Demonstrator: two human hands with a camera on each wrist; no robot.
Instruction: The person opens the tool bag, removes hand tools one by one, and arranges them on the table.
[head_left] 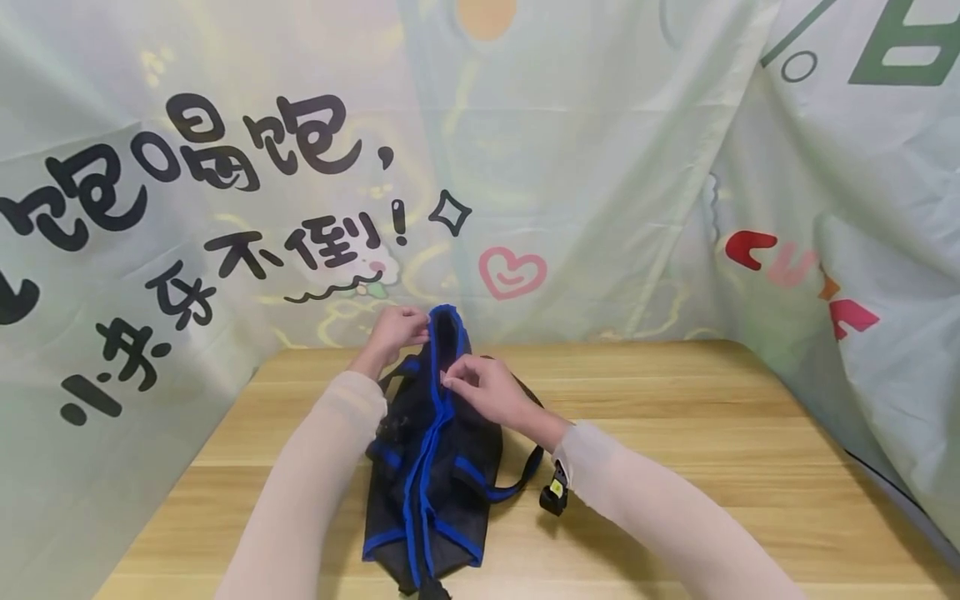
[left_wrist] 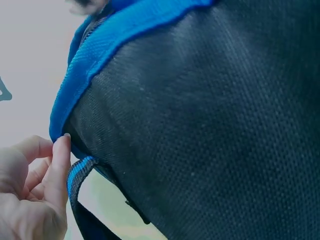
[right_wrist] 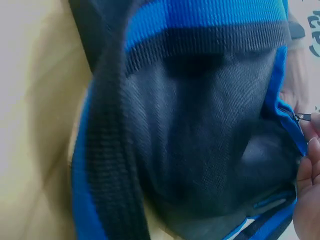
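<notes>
A black fabric bag (head_left: 476,442) with blue trim lies lengthwise on the table, its zipper seam running along the top. At the far end the seam gapes in a dark opening (head_left: 447,333). My left hand (head_left: 393,332) pinches the blue edging (left_wrist: 75,92) at that far end between thumb and finger. On the right side of the opening, my right hand (head_left: 487,387) holds a small dark zipper pull (right_wrist: 304,117) between thumb and index finger. A black and blue handle strap (right_wrist: 112,130) loops out beside the bag, below the right wrist.
The wooden table (head_left: 652,400) reaches back to a printed curtain (head_left: 600,167) with dark lettering and a pink heart. A small black device with a yellow label (head_left: 555,492) hangs at the right wrist. Another strap (left_wrist: 82,200) is beside the left hand.
</notes>
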